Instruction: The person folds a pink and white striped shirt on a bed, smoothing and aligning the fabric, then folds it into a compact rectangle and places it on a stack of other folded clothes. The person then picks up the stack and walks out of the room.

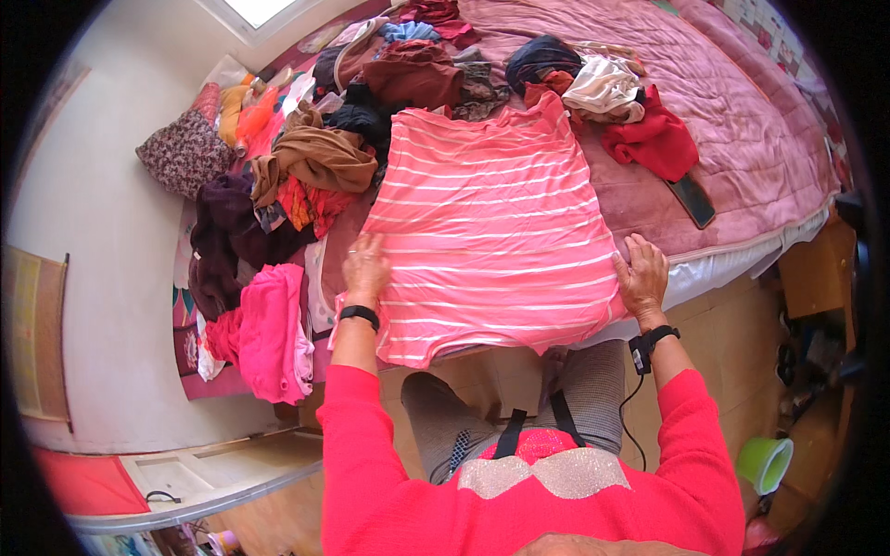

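Note:
A pink shirt with white stripes lies spread out before me on the bed, its lower edge hanging at the bed's near side. My left hand rests on the shirt's left edge, fingers pointing away from me. At the right edge of the shirt lies my right hand, its thumb by the fabric and its fingers on the pink bedspread. Neither hand plainly grips the cloth. Left of the shirt are a brown garment, a dark purple garment and a folded bright pink garment.
Heaped clothes lie beyond the shirt. Further right are a white garment, a red garment and a smartphone on the bedspread. A patterned cushion leans by the wall. A green-rimmed bucket stands on the floor.

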Demonstrator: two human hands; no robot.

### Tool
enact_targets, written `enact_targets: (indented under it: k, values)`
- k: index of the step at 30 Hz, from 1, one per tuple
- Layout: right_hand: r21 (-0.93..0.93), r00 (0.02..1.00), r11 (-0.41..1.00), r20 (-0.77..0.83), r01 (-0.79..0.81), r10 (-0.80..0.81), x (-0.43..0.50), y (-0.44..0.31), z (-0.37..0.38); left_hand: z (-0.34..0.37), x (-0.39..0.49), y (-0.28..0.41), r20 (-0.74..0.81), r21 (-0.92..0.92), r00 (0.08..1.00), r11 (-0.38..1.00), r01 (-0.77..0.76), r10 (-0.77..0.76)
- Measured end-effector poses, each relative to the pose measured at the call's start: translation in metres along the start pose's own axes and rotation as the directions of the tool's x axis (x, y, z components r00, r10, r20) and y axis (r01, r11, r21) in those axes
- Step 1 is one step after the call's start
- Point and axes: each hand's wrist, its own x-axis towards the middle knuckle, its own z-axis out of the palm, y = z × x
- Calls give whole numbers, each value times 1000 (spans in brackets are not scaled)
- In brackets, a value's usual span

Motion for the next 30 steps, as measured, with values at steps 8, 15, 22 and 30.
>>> enact_targets:
  k: [8, 15, 22, 30]
  values:
    - [16, 998, 998, 22, -63, 63, 2, -3, -2, 14, 17, 51, -140, -175, 942, 929, -327, 305]
    - [42, 999, 999, -48, 0, 2, 1, 1, 0, 5, 45, 3, 160, 65, 978, 990, 125, -134]
    - [64, 999, 998, -42, -26, 29, 2, 4, -2, 22, 14, 57, 70, -201, 956, 942, -267, 286]
    - [136, 994, 989, -75, -64, 75, 0, 4, -6, 6, 22, 75, -70, -238, 974, 944, -227, 216]
